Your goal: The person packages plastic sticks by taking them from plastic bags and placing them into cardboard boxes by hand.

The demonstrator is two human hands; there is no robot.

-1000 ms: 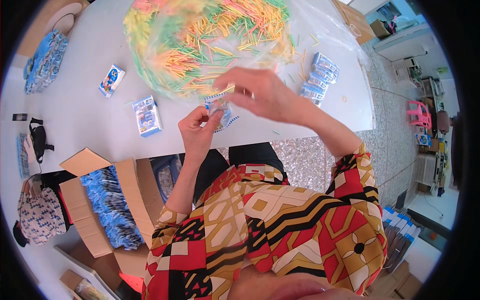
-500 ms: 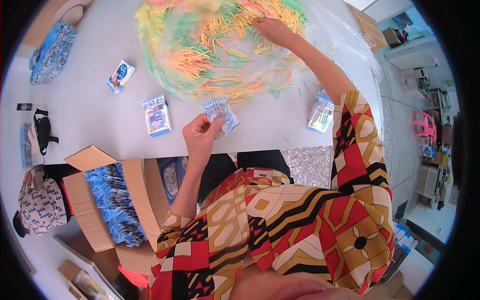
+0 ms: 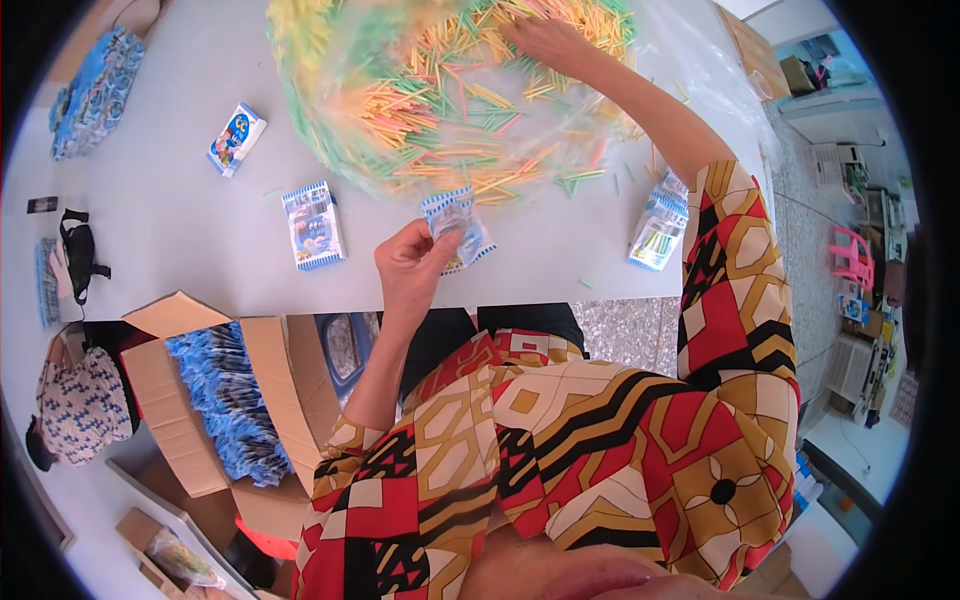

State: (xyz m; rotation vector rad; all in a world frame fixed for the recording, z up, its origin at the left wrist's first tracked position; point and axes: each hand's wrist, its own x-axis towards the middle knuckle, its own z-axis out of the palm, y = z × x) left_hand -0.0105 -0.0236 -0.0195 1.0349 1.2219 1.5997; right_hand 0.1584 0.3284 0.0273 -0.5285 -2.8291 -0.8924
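Observation:
My left hand [image 3: 412, 265] is closed on a small clear packet [image 3: 462, 222] with blue striped edges, its thumb pressed against the plastic near the table's front edge. At the far side, my right hand [image 3: 555, 48] reaches into a heap of thin sticks [image 3: 470, 165] in yellow, orange, pink and green. Its fingers are drawn together at the sticks, and what they hold, if anything, cannot be made out. The heap lies on and partly under a sheet of clear plastic [image 3: 340, 110].
On the white table [image 3: 380, 285] lie a blue-and-white packet [image 3: 313, 228], a small blue-and-white pack [image 3: 237, 140] and, at right, another packet [image 3: 658, 232]. A bundle of blue packets [image 3: 98, 90] lies far left. Below the table edge stands a carton [image 3: 180, 420] full of blue packets.
My right hand stays at the heap, its fingertips a little deeper among the sticks. My left hand still holds the packet. The whole view has shifted slightly.

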